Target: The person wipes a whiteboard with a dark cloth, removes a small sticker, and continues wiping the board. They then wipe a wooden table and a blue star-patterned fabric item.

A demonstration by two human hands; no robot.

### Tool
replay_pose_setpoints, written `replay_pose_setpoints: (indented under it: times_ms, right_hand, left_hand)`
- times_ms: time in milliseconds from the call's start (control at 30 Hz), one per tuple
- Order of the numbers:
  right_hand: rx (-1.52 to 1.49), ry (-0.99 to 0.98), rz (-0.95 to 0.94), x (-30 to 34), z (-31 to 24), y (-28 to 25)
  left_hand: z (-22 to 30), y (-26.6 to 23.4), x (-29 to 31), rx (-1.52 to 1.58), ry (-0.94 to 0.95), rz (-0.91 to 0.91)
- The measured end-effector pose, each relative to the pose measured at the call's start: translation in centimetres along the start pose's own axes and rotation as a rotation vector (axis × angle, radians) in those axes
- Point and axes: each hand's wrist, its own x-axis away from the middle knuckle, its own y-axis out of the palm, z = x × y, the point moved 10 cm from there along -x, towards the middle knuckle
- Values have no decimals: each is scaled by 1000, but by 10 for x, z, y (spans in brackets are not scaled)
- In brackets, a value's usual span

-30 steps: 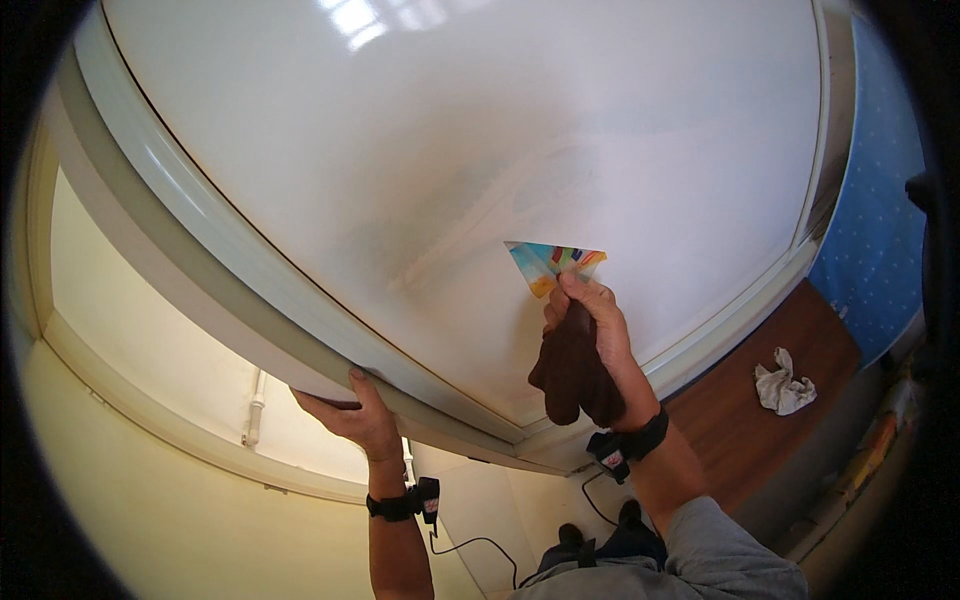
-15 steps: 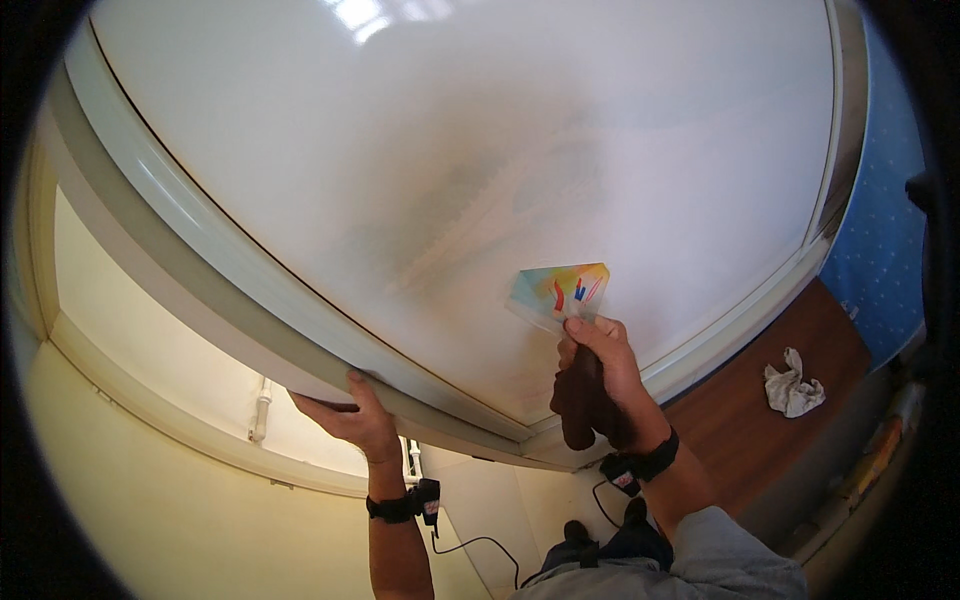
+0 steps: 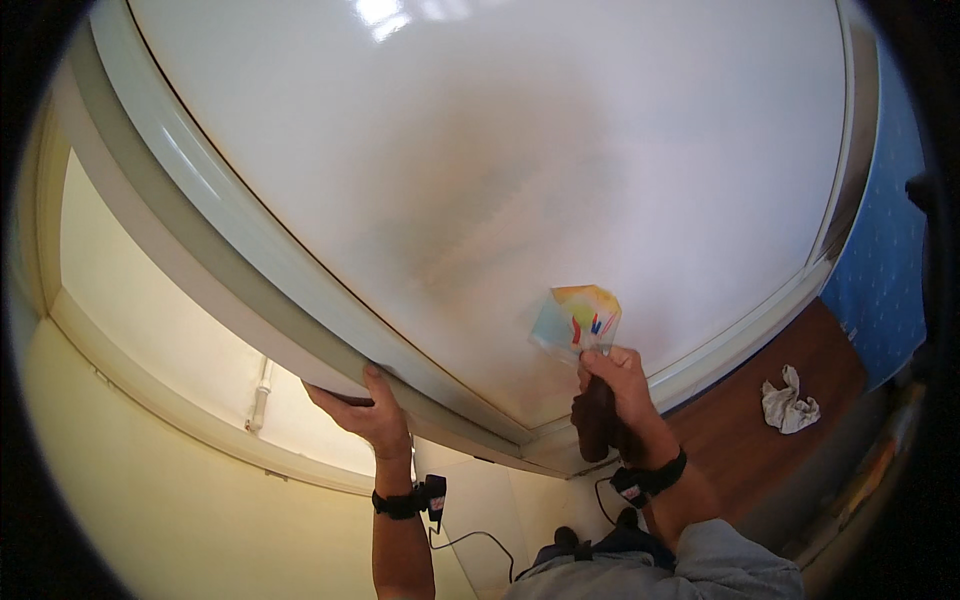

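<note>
My left hand [image 3: 372,415] grips the lower left edge of a large glossy white door [image 3: 680,180], with the thumb on its rim and the other fingers partly behind it. In my right hand [image 3: 625,380], a small clear plastic piece with colourful print [image 3: 580,318] is pinched between thumb and fingers. It is held in front of the door's lower right part; whether it touches the surface I cannot tell. Below the pinch a dark brown shape [image 3: 597,420] shows against the palm; I cannot make out whether it is shaded fingers or something held.
A brown wooden surface [image 3: 745,400] lies at the right, with a crumpled whitish cloth or tissue [image 3: 790,402] on it. Blue patterned material [image 3: 880,270] hangs at the far right. A pale yellow wall or panel [image 3: 150,460] and a white pipe [image 3: 258,400] are at the left.
My right hand and the printed plastic piece have moved down and slightly right, and the piece has tilted. My left hand keeps its hold on the door edge while the view shifts a little.
</note>
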Motion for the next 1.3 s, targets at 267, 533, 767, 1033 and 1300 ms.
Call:
replay_pose_setpoints:
  times_ms: [267, 533, 767, 1033, 1300]
  right_hand:
    - [318, -86, -45, 77, 64, 12]
    - [743, -570, -205, 99, -1, 31]
    - [768, -393, -172, 106, 13, 42]
    - [882, -241, -315, 117, 45, 82]
    - [628, -151, -139, 120, 64, 89]
  left_hand:
    - [-2, -3, 0, 15, -16, 22]
    - [-4, 7, -2, 101, -100, -55]
    - [45, -27, 19, -190, 223, -146]
    - [0, 17, 156, 574, -609, -929]
    - [-90, 10, 205, 754, -1182, -813]
